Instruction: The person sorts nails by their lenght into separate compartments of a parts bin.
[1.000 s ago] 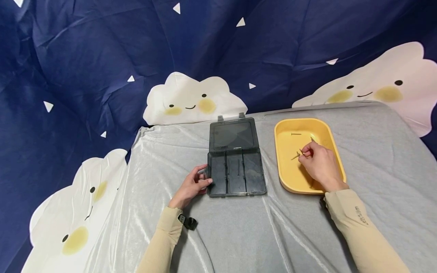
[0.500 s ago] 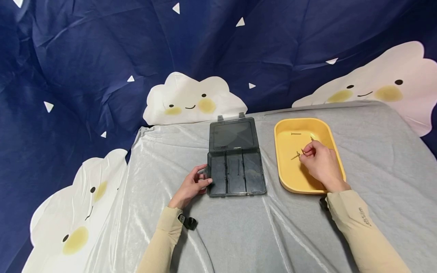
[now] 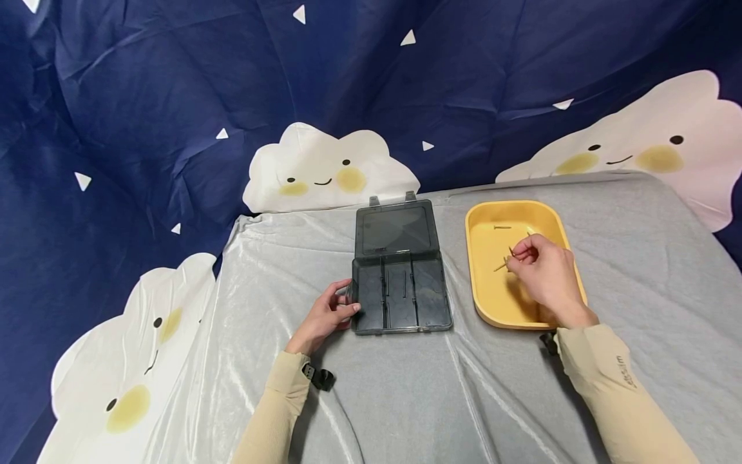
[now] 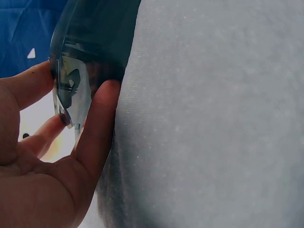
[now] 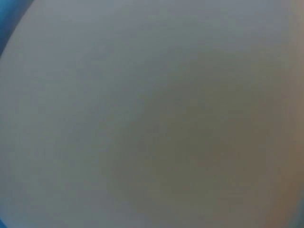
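My left hand [image 3: 329, 314] grips the left edge of a dark, see-through divided box [image 3: 429, 309], which lies with its lid [image 3: 397, 229] folded back. In the left wrist view, the thumb and fingers of that hand clasp the end of the box. A thin dark screw [image 3: 404, 283] lies in the middle compartment. Over the yellow tray [image 3: 480, 283], my right hand [image 3: 547, 270] pinches a small screw [image 3: 511, 251] between thumb and fingertips. Just left of those fingertips another screw [image 3: 500, 266] lies on the tray floor.
Farther back in the tray lies one more screw [image 3: 502, 227], and the tip of another [image 3: 528, 234] shows behind the right hand. A grey cloth [image 3: 400, 399] covers the table. Behind it hangs a dark blue curtain [image 3: 359, 64] with clouds. The right wrist view is only a blur.
My right hand has lifted slightly and shifted a little to the right with the pinched screw. The left hand and the box have stayed still.
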Demonstrator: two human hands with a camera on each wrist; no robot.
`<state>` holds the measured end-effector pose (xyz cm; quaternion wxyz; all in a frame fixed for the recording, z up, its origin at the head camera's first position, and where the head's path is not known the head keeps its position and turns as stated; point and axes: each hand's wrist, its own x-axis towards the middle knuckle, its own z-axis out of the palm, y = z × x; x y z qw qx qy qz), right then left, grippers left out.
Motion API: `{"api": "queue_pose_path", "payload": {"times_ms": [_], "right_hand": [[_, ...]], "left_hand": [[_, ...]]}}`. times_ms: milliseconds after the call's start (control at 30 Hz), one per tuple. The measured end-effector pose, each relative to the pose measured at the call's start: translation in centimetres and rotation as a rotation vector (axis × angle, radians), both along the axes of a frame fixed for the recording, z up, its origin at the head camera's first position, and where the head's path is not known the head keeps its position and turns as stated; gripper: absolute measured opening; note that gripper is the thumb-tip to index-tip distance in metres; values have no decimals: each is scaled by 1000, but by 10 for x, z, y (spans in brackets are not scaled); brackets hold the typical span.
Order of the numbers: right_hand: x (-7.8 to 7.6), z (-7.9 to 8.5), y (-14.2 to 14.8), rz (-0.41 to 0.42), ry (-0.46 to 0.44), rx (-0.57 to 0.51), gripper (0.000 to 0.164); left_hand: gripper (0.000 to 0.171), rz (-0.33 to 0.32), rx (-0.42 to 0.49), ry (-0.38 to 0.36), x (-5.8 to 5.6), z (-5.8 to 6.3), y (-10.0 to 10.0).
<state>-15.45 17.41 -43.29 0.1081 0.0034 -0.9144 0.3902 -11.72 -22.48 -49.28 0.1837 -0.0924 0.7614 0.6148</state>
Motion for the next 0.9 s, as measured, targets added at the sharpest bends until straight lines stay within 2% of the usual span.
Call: {"api": "queue_pose_path", "payload": {"times_ms": [600, 900], "right_hand": [[5, 21, -14, 20, 11, -88, 11], [9, 33, -24, 69, 43, -100, 14]], "left_hand": [[62, 8, 5, -2, -1, -1, -1], [63, 8, 2, 4, 0, -1, 0]]}}
